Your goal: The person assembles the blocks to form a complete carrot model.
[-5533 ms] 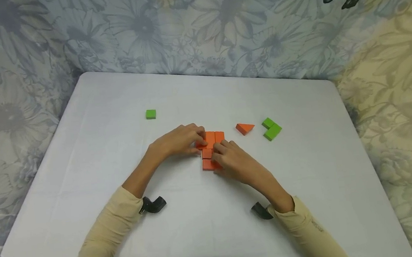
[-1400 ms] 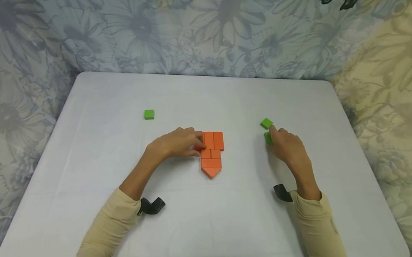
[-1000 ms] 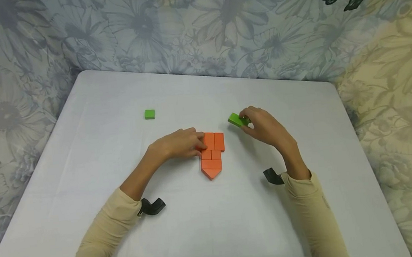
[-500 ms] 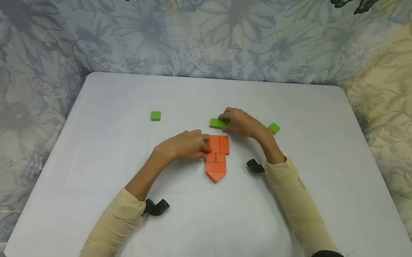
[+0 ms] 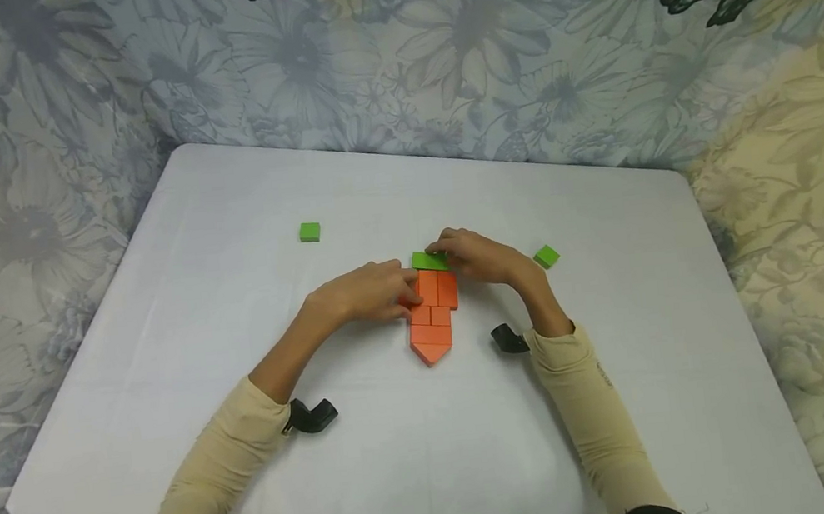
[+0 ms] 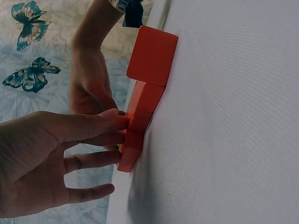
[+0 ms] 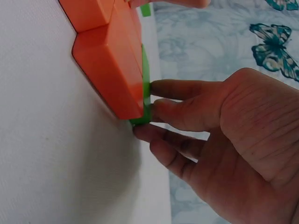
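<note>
Orange blocks (image 5: 432,334) lie joined on the white table in the head view, with a pointed end toward me. Across their far end lies a long green block (image 5: 426,260). My right hand (image 5: 480,255) pinches this green block at its right end; the right wrist view shows its fingertips on the green block (image 7: 146,84), against an orange block (image 7: 110,70). At the left side of the orange blocks, my left hand (image 5: 366,293) rests its fairly straight fingers on the upper-left piece. In the left wrist view, thumb and fingers touch the orange blocks (image 6: 135,126); part of the contact is hidden.
One small green block (image 5: 310,232) lies at the back left of the table (image 5: 373,462). Another small green block (image 5: 547,256) lies to the right, near my right wrist. Floral cloth (image 5: 452,60) with printed butterflies hangs behind the table.
My right hand took the long green block from the right, carried it left and set it against the far end of the orange blocks. My left hand stayed at the orange blocks.
</note>
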Tool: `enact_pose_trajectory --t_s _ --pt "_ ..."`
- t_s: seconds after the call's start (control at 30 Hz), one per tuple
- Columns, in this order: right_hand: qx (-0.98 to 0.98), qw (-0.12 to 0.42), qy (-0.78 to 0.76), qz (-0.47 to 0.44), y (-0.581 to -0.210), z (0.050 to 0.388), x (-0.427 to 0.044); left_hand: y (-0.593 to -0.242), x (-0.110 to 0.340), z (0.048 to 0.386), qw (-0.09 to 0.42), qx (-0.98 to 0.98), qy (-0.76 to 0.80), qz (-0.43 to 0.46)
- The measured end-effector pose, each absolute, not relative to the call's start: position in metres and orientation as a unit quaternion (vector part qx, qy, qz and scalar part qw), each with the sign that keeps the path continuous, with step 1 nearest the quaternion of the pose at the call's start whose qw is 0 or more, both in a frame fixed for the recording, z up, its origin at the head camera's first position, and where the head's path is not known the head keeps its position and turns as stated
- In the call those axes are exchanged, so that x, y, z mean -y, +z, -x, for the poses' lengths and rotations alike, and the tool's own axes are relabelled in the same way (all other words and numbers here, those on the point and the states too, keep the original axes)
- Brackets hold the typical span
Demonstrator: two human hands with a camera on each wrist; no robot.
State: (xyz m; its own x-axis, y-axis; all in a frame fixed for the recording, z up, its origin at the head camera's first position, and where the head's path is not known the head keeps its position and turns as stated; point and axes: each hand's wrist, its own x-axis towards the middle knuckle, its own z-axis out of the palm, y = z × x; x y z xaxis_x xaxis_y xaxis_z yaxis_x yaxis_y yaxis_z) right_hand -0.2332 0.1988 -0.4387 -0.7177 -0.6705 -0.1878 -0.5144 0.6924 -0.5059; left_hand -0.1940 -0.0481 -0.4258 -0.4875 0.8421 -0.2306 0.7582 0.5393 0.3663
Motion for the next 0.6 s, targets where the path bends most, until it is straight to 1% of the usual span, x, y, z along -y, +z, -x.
enact_pose_trajectory --t_s 0.2,0.6 --pt "-0.9 0.177 -0.218 0.333 -0.4395 0.2322 -0.1991 -0.4256 0.0469 0.1938 0.2 -0.854 0.112 -0.467" --pt "-0.903 0.188 -0.203 0.328 -0.4347 0.2323 -0.1992 -0.4249 0.0489 0.1939 0.2 -0.858 0.122 -0.458"
